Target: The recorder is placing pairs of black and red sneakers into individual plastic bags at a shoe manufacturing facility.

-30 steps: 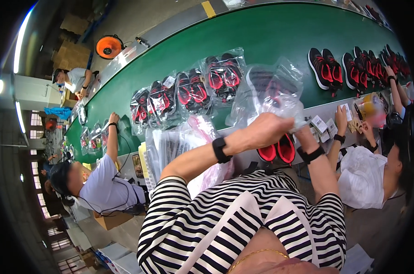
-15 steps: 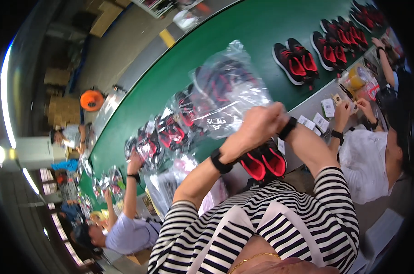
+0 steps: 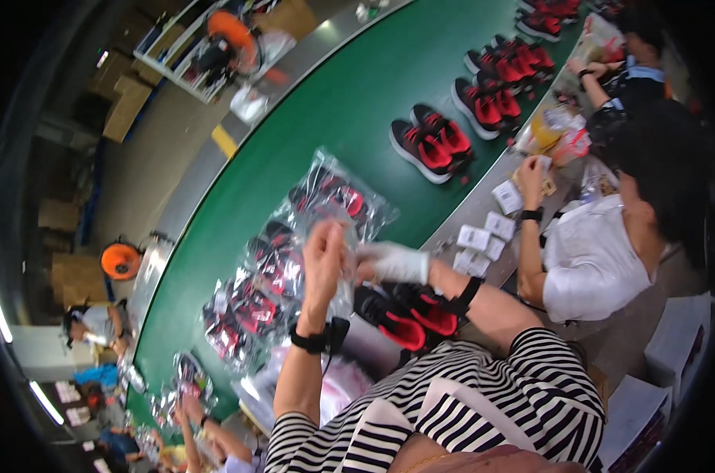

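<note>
My left hand (image 3: 323,256) is raised with its fingers closed on a thin clear plastic bag (image 3: 340,298) that hangs below them. My right hand (image 3: 390,262) wears a white glove and meets the bag from the right; its fingertips are smeared by motion. Just under my hands, close to my body, stands a pair of black and red sneakers (image 3: 404,319), not bagged. Beyond my left hand, a bagged pair of sneakers (image 3: 334,189) lies on the green belt (image 3: 294,126).
More bagged sneakers (image 3: 239,311) lie to the left. Unbagged sneakers (image 3: 432,142) stand in pairs along the belt to the far right. White cards (image 3: 483,232) lie on the metal ledge beside a co-worker in a white top (image 3: 594,264). A stack of clear bags (image 3: 267,386) is near my left elbow.
The bagged sneakers my hands were at now lie on the belt, let go. My hands have come apart and hold a different clear bag near the unbagged pair. The view has turned.
</note>
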Tool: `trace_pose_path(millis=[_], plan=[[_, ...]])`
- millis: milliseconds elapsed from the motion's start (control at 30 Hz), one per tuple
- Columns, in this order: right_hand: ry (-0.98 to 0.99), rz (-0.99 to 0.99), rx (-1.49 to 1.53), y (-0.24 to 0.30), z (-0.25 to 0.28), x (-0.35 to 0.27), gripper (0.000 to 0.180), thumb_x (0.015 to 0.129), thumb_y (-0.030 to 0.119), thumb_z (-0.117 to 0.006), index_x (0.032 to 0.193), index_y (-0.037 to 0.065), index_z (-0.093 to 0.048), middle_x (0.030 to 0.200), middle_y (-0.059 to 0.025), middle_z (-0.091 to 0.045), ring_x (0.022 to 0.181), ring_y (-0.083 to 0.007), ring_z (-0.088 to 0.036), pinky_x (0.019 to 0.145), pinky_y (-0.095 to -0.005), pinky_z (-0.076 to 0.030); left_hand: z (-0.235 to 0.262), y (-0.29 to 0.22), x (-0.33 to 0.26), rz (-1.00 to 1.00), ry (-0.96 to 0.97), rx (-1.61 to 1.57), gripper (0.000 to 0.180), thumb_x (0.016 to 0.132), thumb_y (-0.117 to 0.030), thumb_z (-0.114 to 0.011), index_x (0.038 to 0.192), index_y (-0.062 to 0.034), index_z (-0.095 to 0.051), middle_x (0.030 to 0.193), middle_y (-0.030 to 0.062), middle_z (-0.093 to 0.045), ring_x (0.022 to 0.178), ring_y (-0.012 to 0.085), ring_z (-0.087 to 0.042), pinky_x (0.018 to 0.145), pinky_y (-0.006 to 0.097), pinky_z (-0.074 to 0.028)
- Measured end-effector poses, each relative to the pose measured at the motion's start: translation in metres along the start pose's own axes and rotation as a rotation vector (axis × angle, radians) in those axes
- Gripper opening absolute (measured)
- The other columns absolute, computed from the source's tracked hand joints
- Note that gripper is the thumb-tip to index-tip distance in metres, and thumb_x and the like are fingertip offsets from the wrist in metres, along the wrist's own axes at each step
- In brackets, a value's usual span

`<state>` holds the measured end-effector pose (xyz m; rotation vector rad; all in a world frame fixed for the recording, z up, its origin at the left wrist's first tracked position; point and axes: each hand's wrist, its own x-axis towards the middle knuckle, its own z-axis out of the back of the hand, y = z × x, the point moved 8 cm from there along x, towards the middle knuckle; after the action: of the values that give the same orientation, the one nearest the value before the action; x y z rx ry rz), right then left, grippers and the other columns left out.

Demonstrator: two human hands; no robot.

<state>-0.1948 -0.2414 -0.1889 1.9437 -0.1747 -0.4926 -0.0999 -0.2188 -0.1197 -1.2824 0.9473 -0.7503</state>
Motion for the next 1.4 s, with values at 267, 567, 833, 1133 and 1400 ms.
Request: trace_pose_path(millis=[267, 567, 833, 1133, 1400], plan=[[-0.663, 0.270, -0.926, 0.046, 0.067, -0.056, 0.020, 0.074, 0.023, -0.064, 0.081, 0.005, -0.057, 0.071, -0.0057, -0.059, 0.060, -0.0232, -0.058, 0.057, -0.0350, -0.048, 0.048, -0.017, -0.038, -0.060, -0.009, 0.015, 0.015, 0.093, -0.017, -0.052, 0.085, -0.0061, -0.059, 0.059, -0.0077, -0.043, 0.048, -0.0003, -0.035, 0.040, 0.019, -0.025], [-0.437, 0.658, -1.461, 0.058, -0.054, -0.057, 0.021, 0.073, 0.020, -0.059, 0.090, 0.008, -0.062, 0.092, -0.0105, -0.064, 0.081, -0.0253, -0.063, 0.073, -0.0382, -0.050, -0.010, -0.027, -0.073, -0.199, 0.058, 0.029, 0.014, 0.093, -0.015, -0.052, 0.095, -0.0052, -0.061, 0.054, -0.0066, -0.043, 0.046, 0.0021, -0.038, 0.041, 0.018, -0.027], [-0.265, 0.279, 0.113, 0.023, 0.013, -0.023, 0.037, 0.086, 0.019, -0.048, 0.121, 0.008, -0.048, 0.098, -0.0187, -0.064, 0.080, -0.0307, -0.064, 0.067, -0.0392, -0.052, -0.055, -0.023, -0.142, -0.074, 0.566, 0.276, 0.016, 0.091, -0.010, -0.055, 0.102, -0.0009, -0.063, 0.074, 0.0057, -0.063, 0.070, 0.0058, -0.052, 0.064, 0.024, -0.046], [-0.829, 0.535, -0.186, 0.063, 0.094, -0.008, 0.037, 0.081, 0.029, -0.060, 0.109, 0.005, -0.053, 0.098, -0.0174, -0.061, 0.080, -0.0324, -0.061, 0.069, -0.0425, -0.050, -0.018, 0.006, -0.127, -0.287, 0.258, 0.739, 0.024, 0.078, -0.004, -0.063, 0.102, -0.0055, -0.058, 0.067, 0.0132, -0.055, 0.052, 0.0269, -0.052, 0.050, 0.036, -0.043], [-0.010, 0.007, -1.562, 0.015, -0.032, 0.004, 0.035, 0.084, 0.024, -0.047, 0.112, 0.008, -0.062, 0.101, -0.0137, -0.066, 0.093, -0.0293, -0.062, 0.087, -0.0364, -0.046, 0.041, 0.018, -0.005, -0.101, -0.317, -0.095, 0.013, 0.093, -0.013, -0.042, 0.093, -0.0070, -0.054, 0.059, -0.0037, -0.044, 0.043, 0.0045, -0.038, 0.034, 0.020, -0.029]])
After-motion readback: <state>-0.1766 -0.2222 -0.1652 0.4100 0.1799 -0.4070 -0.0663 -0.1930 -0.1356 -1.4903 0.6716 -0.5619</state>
